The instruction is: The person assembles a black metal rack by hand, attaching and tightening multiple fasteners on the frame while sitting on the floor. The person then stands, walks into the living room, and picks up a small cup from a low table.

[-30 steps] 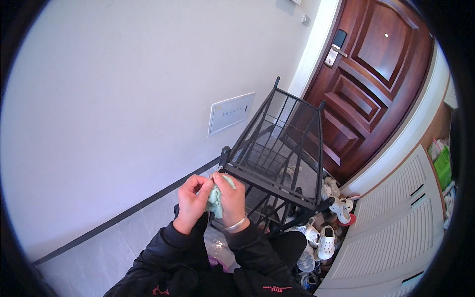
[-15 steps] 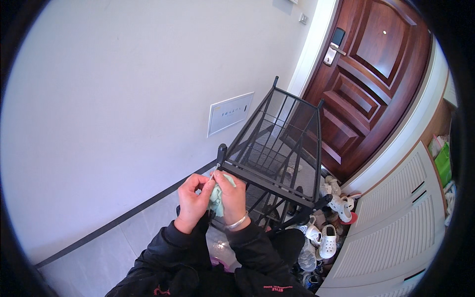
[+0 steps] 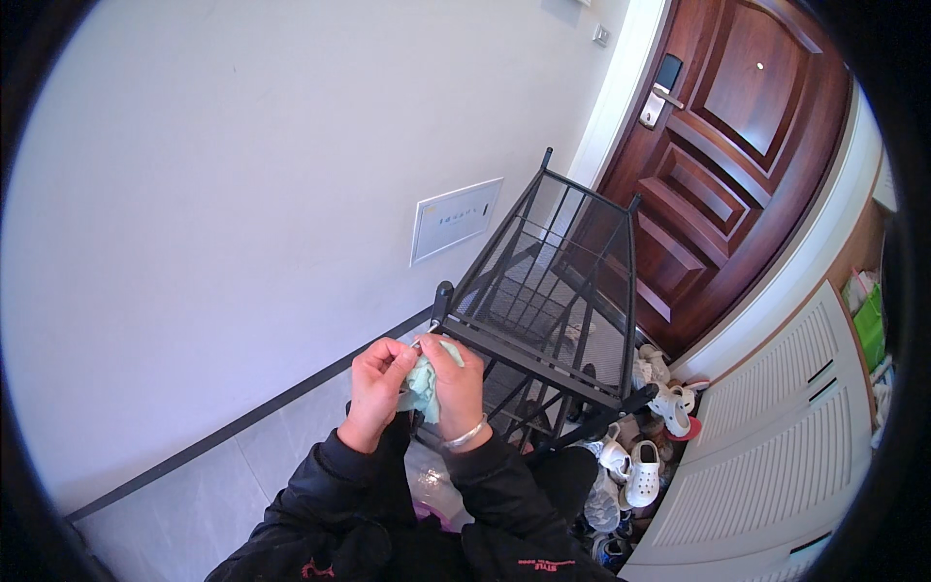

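- Head view: centred on a black metal rack of straight bars, wire grid and fine mesh, standing on the pale grey tiled floor beside the plain white wall, near the reddish-brown panelled wooden door.
- Dark all over, with rounded ends on the corner posts, see-through mesh inside the frame and slanting bars below.
- At the near left corner of the rack, just below a post end: a thin silvery metal rod, reaching from the fingertips toward the frame; far tip too small to tell whether touching.
- Left hand: thumb and forefinger pinched together at the lower end of the rod, other fingers curled.
- Right hand: wrapped around a crumpled pale mint-green cloth, close beside the left fingertips; shiny silver bangle at the wrist.
- Cloth soft and folded, bulging out between both hands.
- Writing: small blue marks on the flat white rectangular wall panel, too small to read; red lettering and a red emblem on the black jacket.
- Compared with half a second ago: same grip at the same corner; cloth spread slightly wider under the left fingers; rack and panel shifted a touch rightward in view.
- Right of the rack: white perforated clogs among heaped shoes, unchanged.
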Demonstrator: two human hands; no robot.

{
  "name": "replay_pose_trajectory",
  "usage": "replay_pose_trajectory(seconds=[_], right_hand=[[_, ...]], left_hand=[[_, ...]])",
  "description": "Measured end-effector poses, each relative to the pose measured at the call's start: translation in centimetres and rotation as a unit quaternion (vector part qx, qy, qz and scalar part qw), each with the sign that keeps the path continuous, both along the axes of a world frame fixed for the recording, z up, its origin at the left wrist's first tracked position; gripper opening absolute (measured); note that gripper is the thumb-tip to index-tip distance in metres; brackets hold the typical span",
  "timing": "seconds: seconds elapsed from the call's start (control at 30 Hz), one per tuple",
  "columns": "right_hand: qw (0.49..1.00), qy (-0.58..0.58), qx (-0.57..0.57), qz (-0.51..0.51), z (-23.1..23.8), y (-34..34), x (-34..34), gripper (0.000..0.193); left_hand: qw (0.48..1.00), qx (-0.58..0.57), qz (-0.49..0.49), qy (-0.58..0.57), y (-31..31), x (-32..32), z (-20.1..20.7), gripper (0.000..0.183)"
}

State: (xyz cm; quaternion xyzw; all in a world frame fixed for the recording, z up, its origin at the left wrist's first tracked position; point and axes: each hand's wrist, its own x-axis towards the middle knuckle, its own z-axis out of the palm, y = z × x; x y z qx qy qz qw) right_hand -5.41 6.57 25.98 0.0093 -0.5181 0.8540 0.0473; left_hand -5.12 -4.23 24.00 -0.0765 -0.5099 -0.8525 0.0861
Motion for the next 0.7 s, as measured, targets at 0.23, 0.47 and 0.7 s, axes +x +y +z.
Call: replay_pose_trajectory(seconds=[0.23, 0.47, 0.7], right_hand=[[1.0, 0.0, -0.01, -0.005, 0.1, -0.1, -0.1, 0.018], [1.0, 0.001, -0.003, -0.003, 0.1, -0.2, -0.1, 0.019], [1.0, -0.013, -0.021, 0.01, 0.4, -0.1, -0.2, 0.02]], left_hand=[[0.999, 0.041, -0.008, 0.0, 0.2, -0.1, -0.4, 0.008], [1.0, 0.023, 0.007, 0.005, 0.3, 0.1, -0.1, 0.009], [0.966, -0.217, 0.114, 0.081, 0.1, 0.0, 1.0, 0.009]])
